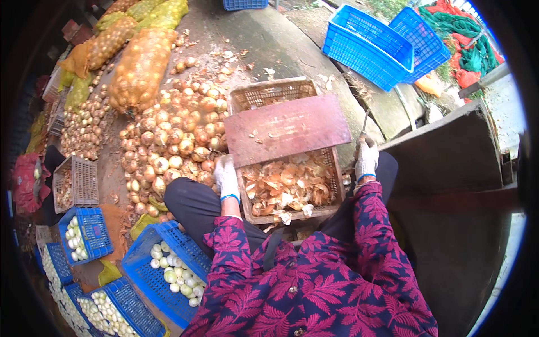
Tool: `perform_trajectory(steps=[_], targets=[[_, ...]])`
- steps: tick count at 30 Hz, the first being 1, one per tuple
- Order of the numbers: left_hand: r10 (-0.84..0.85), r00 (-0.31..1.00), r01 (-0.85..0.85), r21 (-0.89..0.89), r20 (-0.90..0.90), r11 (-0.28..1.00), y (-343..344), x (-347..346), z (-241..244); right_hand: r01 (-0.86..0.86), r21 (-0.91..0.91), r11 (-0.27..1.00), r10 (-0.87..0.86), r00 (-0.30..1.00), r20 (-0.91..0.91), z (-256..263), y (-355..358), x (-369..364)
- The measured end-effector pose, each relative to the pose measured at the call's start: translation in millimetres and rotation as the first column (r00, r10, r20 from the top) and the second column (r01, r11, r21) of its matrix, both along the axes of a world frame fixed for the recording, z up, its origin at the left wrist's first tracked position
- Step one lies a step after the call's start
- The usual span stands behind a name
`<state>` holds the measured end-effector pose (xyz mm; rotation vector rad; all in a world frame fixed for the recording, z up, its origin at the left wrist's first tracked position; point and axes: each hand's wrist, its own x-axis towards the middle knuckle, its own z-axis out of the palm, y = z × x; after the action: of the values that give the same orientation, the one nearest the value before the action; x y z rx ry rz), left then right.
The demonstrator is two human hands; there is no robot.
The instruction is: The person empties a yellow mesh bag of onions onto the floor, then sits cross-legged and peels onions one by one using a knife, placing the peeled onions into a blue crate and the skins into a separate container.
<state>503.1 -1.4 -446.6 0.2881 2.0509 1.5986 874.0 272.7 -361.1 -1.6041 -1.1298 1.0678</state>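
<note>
My left hand [226, 177], in a white glove, is at the left rim of a plastic crate [289, 217], beside the near edge of a pile of unpeeled onions [168, 143]. Its fingers point away from me, and whether they grip anything cannot be made out. In my gloved right hand [366, 158], above my right knee, is a knife [365, 120] with a thin blade pointing up and away. Across the crate rests a reddish board [290, 126] with a few skin scraps on it. Loose papery onion skins [290, 183] fill the crate's near part.
Blue crates of peeled onions [179, 269] stand at lower left. Full mesh sacks [137, 67] of onions lie behind the pile. Two blue crates [366, 46] sit at upper right, near red and green netting [467, 46]. A dark panel [446, 151] rises at my right.
</note>
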Motion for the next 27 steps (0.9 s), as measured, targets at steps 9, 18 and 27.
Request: perform_trajectory(steps=[9,18,27], targets=[[0.140,0.981,-0.162,0.169,0.136,0.972,10.2,15.9,-27.7,0.147,-0.076,0.986,-0.139,0.984,0.108,-77.6,14.2,-33.2],[0.142,0.978,-0.167,0.161,0.153,0.973,15.6,19.4,-44.5,0.120,-0.045,0.992,-0.112,0.982,0.150,-86.1,-12.8,-59.6],[0.271,0.947,-0.289,0.088,0.170,0.953,-15.8,67.8,-9.8,-0.128,0.045,0.991,0.098,0.903,0.418,-84.3,9.3,-66.2]])
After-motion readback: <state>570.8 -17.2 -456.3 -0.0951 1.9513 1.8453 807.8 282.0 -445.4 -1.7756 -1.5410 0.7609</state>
